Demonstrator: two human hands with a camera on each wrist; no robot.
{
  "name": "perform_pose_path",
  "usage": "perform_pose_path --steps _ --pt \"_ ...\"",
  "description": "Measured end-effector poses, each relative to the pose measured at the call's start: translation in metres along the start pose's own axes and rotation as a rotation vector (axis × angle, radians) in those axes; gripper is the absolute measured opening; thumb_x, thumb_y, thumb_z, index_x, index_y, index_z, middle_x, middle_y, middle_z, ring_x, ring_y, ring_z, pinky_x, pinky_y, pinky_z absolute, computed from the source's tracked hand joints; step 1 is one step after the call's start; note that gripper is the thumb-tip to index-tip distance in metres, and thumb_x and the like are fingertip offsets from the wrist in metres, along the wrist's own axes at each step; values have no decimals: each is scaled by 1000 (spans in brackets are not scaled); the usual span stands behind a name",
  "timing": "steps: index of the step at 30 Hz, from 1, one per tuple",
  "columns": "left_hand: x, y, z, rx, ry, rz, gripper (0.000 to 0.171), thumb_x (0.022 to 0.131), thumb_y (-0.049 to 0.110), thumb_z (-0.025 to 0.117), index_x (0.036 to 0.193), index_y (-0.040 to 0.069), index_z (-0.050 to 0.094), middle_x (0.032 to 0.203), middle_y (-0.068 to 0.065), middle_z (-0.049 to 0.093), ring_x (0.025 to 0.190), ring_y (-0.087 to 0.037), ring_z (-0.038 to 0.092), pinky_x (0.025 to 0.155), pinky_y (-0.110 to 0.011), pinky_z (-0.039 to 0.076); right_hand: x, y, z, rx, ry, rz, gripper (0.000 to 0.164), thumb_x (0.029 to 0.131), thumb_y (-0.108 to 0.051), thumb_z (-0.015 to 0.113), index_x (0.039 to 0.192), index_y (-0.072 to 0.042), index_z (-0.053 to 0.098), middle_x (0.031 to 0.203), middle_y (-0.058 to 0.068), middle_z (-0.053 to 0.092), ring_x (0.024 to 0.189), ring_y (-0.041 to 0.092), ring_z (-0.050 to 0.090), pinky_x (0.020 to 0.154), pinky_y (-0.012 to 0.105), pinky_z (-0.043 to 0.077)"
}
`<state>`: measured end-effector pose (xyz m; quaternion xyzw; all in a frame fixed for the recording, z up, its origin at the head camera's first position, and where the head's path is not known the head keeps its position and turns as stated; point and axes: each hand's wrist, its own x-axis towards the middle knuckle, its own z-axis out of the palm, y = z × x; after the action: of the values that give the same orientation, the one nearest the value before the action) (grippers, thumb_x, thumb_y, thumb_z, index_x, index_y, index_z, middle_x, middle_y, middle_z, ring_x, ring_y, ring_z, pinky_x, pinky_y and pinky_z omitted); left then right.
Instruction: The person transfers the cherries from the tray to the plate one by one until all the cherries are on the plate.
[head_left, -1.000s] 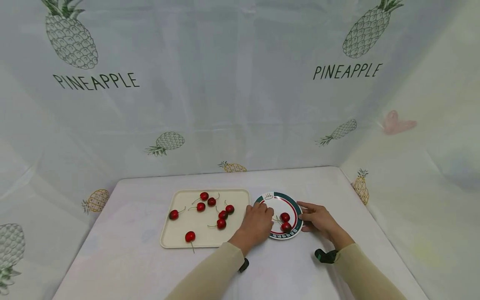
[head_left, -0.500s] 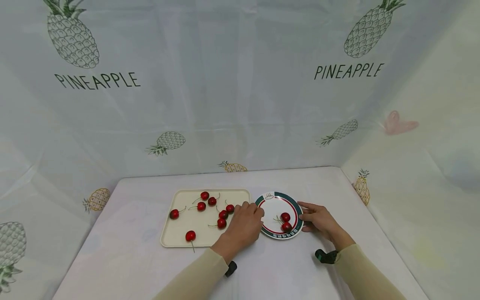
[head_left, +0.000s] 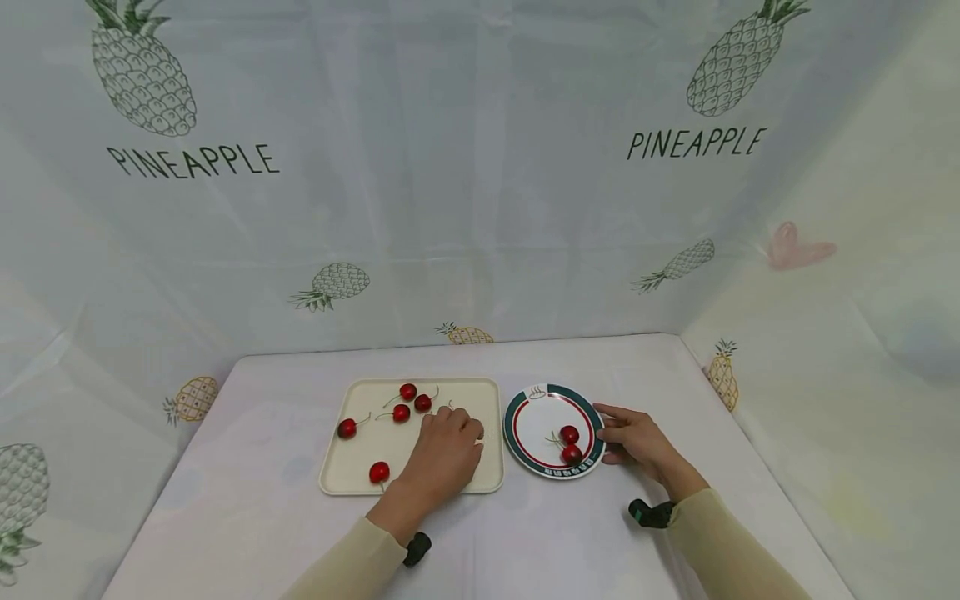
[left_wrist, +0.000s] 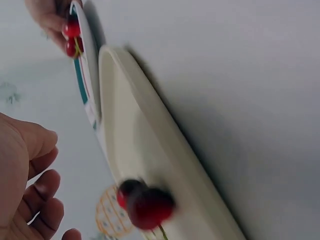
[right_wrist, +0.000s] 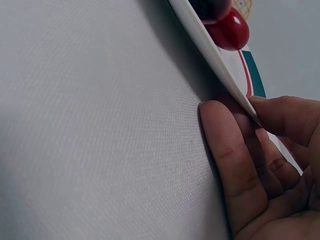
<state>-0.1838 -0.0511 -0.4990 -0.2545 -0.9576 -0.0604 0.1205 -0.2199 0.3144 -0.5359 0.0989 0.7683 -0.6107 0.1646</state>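
My left hand (head_left: pixel 442 454) hovers over the right part of a cream tray (head_left: pixel 491 482). In the left wrist view its fingers (left_wrist: pixel 47 185) are loosely bent with nothing between them, apart from two red cherries (left_wrist: pixel 150 207) in the tray. In the head view this hand hides those cherries. My right hand (head_left: pixel 637 437) pinches the right rim of a white plate (head_left: pixel 536 429) with a green and red border. The right wrist view shows the thumb above the rim and the other fingers (right_wrist: pixel 227 145) beneath it. Two cherries (head_left: pixel 572 454) with stems lie on the plate.
Several more cherries lie in the tray, such as a cherry (head_left: pixel 379 472) near its front edge and a cherry (head_left: pixel 347 428) at its left. A white cloth covers the table (head_left: pixel 247 467). Pineapple-print curtains (head_left: pixel 480 208) stand behind and at both sides.
My left hand has moved left from above the plate's left edge to over the tray, covering several cherries there. The right hand and the plate have stayed put.
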Motion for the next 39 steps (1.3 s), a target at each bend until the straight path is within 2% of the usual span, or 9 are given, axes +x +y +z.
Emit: perform_pose_path --steps 4,9,17,25,33,39 --pt "-17 -18 -5 -47 33 -59 16 97 28 76 107 17 71 105 -2 65 99 -22 52 83 -40 40 -1 -1 0 -12 -9 -10 61 100 -7 68 158 -10 48 140 23 64 88 20 73 71 37 64" --pt "-40 -41 -10 -41 62 -133 16 94 25 79 102 15 70 102 -3 64 97 -25 54 82 -43 42 -4 -2 0 -14 -14 -16 62 100 -7 68 159 -8 47 139 23 63 88 19 74 69 36 64" --pt "-75 -70 -15 -46 33 -250 35 86 31 87 106 12 65 103 -6 61 94 -26 50 82 -46 40 -5 -3 1 -22 -11 -13 62 101 -7 67 159 -9 46 142 24 61 89 19 73 70 37 64" --pt "-99 -78 -11 -68 -89 -312 48 80 45 91 98 17 56 98 -2 52 96 -27 46 81 -45 35 -2 0 0 -24 0 -6 61 101 -8 68 158 -11 48 144 25 60 88 20 73 71 37 64" --pt "-112 -79 -5 -76 -102 -343 54 79 41 92 112 14 60 106 -5 56 100 -27 47 83 -46 36 0 -1 0 -15 9 7 60 100 -7 68 157 -13 50 139 22 63 87 21 73 72 37 64" --pt "-118 -88 -5 -63 -104 -369 54 82 37 90 118 10 61 110 -7 58 102 -29 48 85 -47 38 -1 -2 0 -20 6 1 60 101 -8 67 158 -11 49 137 21 65 87 21 74 72 37 64"
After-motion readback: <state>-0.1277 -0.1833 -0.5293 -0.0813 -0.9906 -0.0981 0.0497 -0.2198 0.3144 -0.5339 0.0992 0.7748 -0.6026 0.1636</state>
